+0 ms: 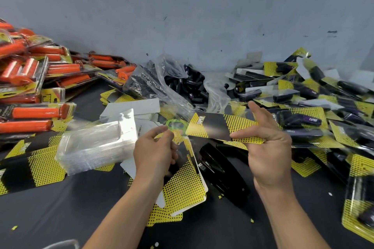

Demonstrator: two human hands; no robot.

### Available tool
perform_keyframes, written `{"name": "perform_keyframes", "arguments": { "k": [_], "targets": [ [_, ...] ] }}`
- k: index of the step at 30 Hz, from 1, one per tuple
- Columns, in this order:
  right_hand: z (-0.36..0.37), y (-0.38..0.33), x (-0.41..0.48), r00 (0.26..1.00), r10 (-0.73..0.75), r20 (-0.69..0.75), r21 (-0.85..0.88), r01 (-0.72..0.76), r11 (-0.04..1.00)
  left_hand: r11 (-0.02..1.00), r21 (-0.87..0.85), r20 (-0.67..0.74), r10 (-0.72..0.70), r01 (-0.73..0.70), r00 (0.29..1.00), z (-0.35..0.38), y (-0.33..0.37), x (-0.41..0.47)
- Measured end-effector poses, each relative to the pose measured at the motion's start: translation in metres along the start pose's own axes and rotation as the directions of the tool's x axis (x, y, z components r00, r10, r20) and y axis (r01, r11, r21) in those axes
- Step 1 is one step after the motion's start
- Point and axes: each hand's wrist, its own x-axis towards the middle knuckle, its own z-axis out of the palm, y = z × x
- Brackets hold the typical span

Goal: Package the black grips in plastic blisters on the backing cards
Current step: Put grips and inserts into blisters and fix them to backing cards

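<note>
Yellow-black backing card (218,127) pinched at right end by right grip (269,153), extending leftward; left grip (155,151) curled, contents unclear.

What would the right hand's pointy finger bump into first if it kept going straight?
Probably the clear plastic bag of loose black grips. The right hand, holding a backing card, has its forefinger aimed up and left towards it, though depth is hard to judge.
</note>
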Motion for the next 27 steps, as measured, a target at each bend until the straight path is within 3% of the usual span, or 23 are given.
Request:
{"name": "perform_keyframes", "arguments": {
  "k": [4,7,9,13,16,18,21,24,26,27],
  "targets": [
    [0.003,-0.008,-0.002,0.994,-0.105,0.038,-0.054,0.107,0.993,0.997,0.066,-0.046,0.048,-0.044,0.998,-0.002,0.001,-0.001],
    [0.007,-0.012,-0.004,0.985,-0.141,0.098,-0.101,0.151,0.983,0.973,0.156,-0.088,0.185,-0.170,0.979,-0.002,0.004,-0.006],
    [0.014,-0.013,-0.011,0.973,-0.158,0.171,-0.203,0.192,0.960,0.923,0.241,-0.116,0.335,-0.301,0.935,-0.002,0.006,-0.012],
    [0.027,-0.018,-0.026,0.950,-0.218,0.223,-0.380,0.291,0.878,0.755,0.439,-0.172,0.602,-0.487,0.779,-0.006,0.014,-0.021],
    [0.030,-0.026,-0.031,0.895,-0.308,0.323,-0.418,0.427,0.802,0.734,0.453,-0.243,0.648,-0.506,0.722,-0.014,0.024,-0.020],
    [0.031,-0.037,-0.033,0.824,-0.232,0.516,-0.431,0.485,0.761,0.749,0.418,-0.297,0.648,-0.514,0.702,-0.020,0.030,-0.016],
    [0.034,-0.046,-0.039,0.634,0.096,0.767,-0.509,0.512,0.692,0.773,0.376,-0.336,0.628,-0.511,0.702,-0.025,0.034,-0.011],
    [0.034,-0.047,-0.037,0.502,0.190,0.844,-0.467,0.514,0.719,0.802,0.299,-0.281,0.592,-0.517,0.756,-0.021,0.032,-0.011],
    [0.033,-0.049,-0.034,0.539,0.136,0.831,-0.441,0.491,0.751,0.827,0.271,-0.189,0.548,-0.493,0.815,-0.012,0.026,-0.011],
    [0.032,-0.050,-0.032,0.621,0.104,0.777,-0.445,0.425,0.788,0.839,0.278,-0.152,0.520,-0.469,0.841,-0.008,0.021,-0.011]
  ]
}}
